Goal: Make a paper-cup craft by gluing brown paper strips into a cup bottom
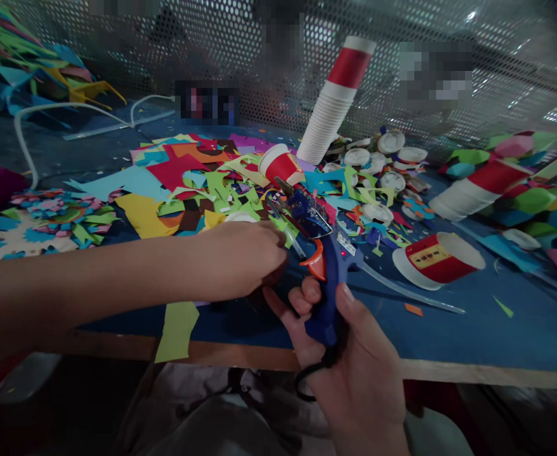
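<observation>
My right hand (pixel 354 361) is wrapped round the handle of a blue hot glue gun (pixel 333 304) with an orange trigger and a small red light. Its nozzle points up and away from me, and a clear glue stick sticks out of its back end. Beside it, my left hand (pixel 245 259) is closed, back of the hand up, with fingertips curled under and out of sight; whatever it holds is hidden. A thin clear rod (pixel 294 242) lies between that hand and the gun. Just beyond the nozzle is a tipped red-and-white paper cup (pixel 281 164).
Coloured paper scraps (pixel 188 168) cover the table's middle. A tall leaning stack of paper cups (pixel 328 107) stands behind, another stack (pixel 478 187) lies right. One cut cup (pixel 437 259) rests nearer. Paper flowers (pixel 60 218) lie left, before a perforated metal screen (pixel 240 50).
</observation>
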### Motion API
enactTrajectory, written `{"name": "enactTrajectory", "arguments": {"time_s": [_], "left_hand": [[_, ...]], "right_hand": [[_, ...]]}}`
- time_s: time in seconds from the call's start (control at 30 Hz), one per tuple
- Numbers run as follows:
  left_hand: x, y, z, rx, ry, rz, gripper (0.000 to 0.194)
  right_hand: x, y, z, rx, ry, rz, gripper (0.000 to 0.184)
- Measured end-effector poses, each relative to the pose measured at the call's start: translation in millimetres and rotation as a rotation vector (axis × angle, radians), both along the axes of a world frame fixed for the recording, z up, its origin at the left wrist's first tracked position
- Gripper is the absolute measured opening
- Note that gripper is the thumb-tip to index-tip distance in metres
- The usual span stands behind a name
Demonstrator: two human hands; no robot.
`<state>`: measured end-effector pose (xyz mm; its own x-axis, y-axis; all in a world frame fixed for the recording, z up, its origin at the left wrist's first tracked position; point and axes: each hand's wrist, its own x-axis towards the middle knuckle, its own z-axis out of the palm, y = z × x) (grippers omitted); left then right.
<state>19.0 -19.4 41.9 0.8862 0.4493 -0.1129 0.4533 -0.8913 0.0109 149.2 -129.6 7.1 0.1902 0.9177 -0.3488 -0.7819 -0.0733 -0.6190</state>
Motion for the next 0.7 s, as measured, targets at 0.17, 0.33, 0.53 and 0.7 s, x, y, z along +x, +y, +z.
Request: {"name": "enactTrajectory", "arguments": {"time_s": [0.17,0.33,0.53,0.7], "left_hand": [[0.1,-2.3,-6.8,0.174,0.129,-0.181,0.012],[-2.3,3.2,6.9,0.136,-0.071,-0.123,0.02],[-4.9,3.6,17.0,0.134,-0.077,0.046,0.035],[-14.3,10.1,2.7,0.077,-0.074,0.215,0.041]], "right_hand": [[-2.3,1.6,2.0,-0.07,0.035,-0.035,0.034],[-2.8,0.9,0.7,-0.034,-0.003,-0.032,0.032],[-2.0,1.6,-2.7,-0.005,-0.022,-0.054,0.028],[-2.0,-0.1,-4.9,0.016,-0.044,-0.053,0.028]]}}
